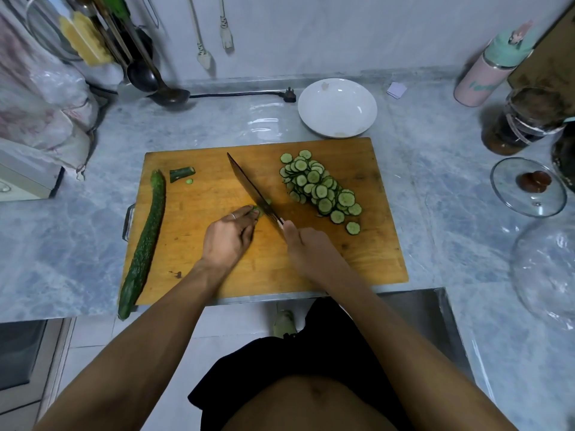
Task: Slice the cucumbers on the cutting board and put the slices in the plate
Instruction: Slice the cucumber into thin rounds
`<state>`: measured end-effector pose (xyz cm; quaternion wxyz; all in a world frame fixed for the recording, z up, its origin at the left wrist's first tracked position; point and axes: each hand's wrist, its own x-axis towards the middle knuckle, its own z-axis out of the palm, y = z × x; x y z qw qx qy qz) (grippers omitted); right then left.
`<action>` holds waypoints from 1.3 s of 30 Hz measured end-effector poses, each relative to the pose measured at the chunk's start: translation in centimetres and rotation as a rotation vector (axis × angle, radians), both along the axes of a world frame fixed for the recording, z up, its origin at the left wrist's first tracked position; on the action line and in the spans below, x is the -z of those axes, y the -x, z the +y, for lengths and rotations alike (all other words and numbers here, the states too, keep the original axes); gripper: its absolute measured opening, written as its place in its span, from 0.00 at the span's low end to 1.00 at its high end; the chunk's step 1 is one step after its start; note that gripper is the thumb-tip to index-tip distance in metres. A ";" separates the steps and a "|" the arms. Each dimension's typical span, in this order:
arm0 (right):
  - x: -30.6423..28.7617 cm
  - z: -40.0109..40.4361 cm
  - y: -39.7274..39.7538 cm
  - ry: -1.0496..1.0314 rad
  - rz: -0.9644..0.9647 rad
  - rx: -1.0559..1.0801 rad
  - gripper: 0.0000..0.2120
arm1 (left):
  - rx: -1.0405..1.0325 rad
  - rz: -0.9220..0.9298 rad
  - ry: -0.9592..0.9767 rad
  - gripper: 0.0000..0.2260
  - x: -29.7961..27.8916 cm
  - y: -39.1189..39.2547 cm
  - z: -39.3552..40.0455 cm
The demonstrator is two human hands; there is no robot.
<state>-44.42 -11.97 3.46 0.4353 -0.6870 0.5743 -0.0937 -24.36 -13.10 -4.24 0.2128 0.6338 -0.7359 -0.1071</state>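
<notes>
Wooden and orange-brown, the rectangular cutting board (pixel 217 244) lies mid-surface, and the last green cucumber stub (pixel 257 211) sits near its centre, pinched under the fingertips of the left hand (pixel 228 236). The right hand (pixel 306 248) has its grip clenched on the handle of the dark long-bladed knife (pixel 252 188), whose edge rests right against that stub.

The stub is now so short that the blade stands touching-close to the left fingertips; a slip or a roll of the piece could, I judge, bring the edge onto a finger. A flat pile of round green-rimmed cucumber slices (pixel 320 186) spreads toward 2 o'clock of the knife, with one loose slice near the board's 4 o'clock side that a sweep could push off.

At 9 o'clock a long whole dark-green bumpy cucumber (pixel 144 244) lies along the board's left edge, its near end overhanging the marbled grey surface (pixel 77 244); a nudge may tip it to the floor. A cut cucumber end piece (pixel 182 174) rests at 11 o'clock.

The round white plate (pixel 337 107) waits just beyond the board at 12 to 1 o'clock, without slices, the path to it open. A glass pot lid (pixel 528 186) lies well apart at 3 o'clock.
</notes>
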 end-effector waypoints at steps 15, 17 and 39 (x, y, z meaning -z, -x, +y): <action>1.2 0.5 -2.0 -0.048 0.043 0.020 0.28 | -0.009 -0.014 -0.066 0.11 0.0 0.1 0.0; 1.7 0.2 -2.6 -0.056 0.043 0.040 0.29 | -0.016 -0.012 -0.065 0.11 -0.2 0.2 0.0; -0.9 2.3 -0.7 -0.021 0.044 0.003 0.28 | -0.075 0.063 -0.105 0.11 -0.2 0.2 0.0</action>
